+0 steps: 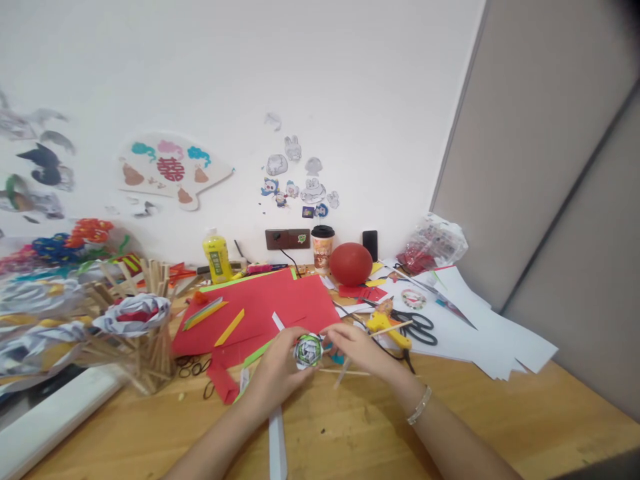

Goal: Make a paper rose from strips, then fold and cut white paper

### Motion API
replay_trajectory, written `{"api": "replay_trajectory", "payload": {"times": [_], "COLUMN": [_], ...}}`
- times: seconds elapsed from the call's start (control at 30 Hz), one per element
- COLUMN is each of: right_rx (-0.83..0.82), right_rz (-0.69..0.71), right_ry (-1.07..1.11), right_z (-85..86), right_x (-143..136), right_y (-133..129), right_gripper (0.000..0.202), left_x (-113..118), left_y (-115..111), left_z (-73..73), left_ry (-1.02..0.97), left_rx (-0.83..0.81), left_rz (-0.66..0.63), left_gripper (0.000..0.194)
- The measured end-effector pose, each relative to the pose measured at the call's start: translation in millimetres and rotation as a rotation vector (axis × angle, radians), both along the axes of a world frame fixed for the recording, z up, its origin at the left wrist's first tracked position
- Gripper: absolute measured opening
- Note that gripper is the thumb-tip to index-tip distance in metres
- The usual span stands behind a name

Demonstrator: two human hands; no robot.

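A small rolled paper flower (pixel 309 351), white and grey with green edges, is held above the table. My left hand (pixel 280 367) is closed around its left side, thumb below and fingers above. My right hand (pixel 356 347) has its fingers pinched at the flower's right edge; what lies between the fingertips is partly hidden. A thin wooden stick (pixel 393 329) shows beside my right hand, crossing in front of the yellow glue gun (pixel 383 323). Below my left wrist a long white paper strip (pixel 277 440) runs toward the table's front edge.
Red paper sheets (pixel 300 297) lie behind my hands. Black scissors (pixel 420 327) and white paper (pixel 460 340) are at the right. A red balloon (pixel 351 264), a paper cup (pixel 323 250) and a yellow bottle (pixel 217 257) stand behind. Wooden sticks (pixel 150 353) and paper flowers (pixel 133 315) fill the left.
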State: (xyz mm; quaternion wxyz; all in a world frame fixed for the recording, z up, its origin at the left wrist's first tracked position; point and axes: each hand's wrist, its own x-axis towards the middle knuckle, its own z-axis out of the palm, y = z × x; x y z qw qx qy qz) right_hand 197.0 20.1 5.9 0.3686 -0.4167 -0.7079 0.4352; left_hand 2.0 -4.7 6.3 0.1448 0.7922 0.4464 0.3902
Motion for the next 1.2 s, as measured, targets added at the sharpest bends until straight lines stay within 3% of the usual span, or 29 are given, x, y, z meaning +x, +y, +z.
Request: {"api": "replay_trajectory", "payload": {"times": [0.17, 0.27, 0.53, 0.7, 0.9, 1.03, 1.2], "right_rx": [0.346, 0.426, 0.539, 0.595, 0.638, 0.658, 0.67], "right_rz": [-0.014, -0.019, -0.001, -0.01, -0.149, -0.175, -0.283], "right_ry": [-0.704, -0.893, -0.992, -1.011, -1.049, -1.07, -1.035], "right_z": [-5.1, -7.4, -10.5, -10.4, -8.8, -14.2, -3.6], "right_x": [6, 0, -13, -10, 0, 1, 4], "right_y": [-5, -11, -16, -15, 5, 17, 13], "right_gripper": [0.02, 0.009, 0.006, 0.008, 0.017, 0.014, 0.014], "left_x": [-3, -4, -5, -9, -11, -9, -6], "left_y": [5, 6, 12, 18, 23, 20, 17], "left_z": [-1.4, -0.7, -5.8, -14.9, -21.9, -21.4, -18.5], "left_ry": [0.048, 0.065, 0.076, 0.103, 0.148, 0.143, 0.159], "left_rx": [0.017, 0.027, 0.068, 0.029, -0.066, -0.001, 0.055], "left_rz": [0.077, 0.114, 0.141, 0.168, 0.185, 0.135, 0.126], "left_gripper": [0.031, 0.028, 0.037, 0.033, 0.035, 0.034, 0.033]}}
